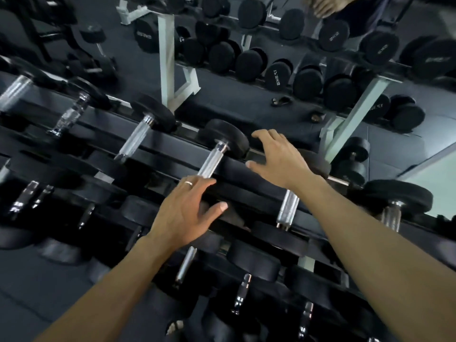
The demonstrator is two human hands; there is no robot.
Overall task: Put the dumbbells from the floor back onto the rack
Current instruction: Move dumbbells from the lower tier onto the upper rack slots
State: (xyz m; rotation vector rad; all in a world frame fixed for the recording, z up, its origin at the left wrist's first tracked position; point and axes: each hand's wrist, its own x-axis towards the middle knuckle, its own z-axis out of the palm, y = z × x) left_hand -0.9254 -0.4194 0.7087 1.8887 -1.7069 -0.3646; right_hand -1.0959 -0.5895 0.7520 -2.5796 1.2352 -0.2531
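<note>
Black tiered rack (pixel 246 169), dumbbells (pixel 217 146) resting across its rails

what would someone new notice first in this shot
Two bare hands reach over the black dumbbell rack mid-frame, both open and holding nothing: the left hand, with a ring, and the right hand. Between them lies a dumbbell with a shiny handle; a mirror behind reflects more.

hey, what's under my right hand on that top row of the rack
Under the right hand sits a dumbbell on the rack: its chrome handle shows below the wrist, one black head beside the hand. The hand hovers open and covers the handle's upper part.
</note>
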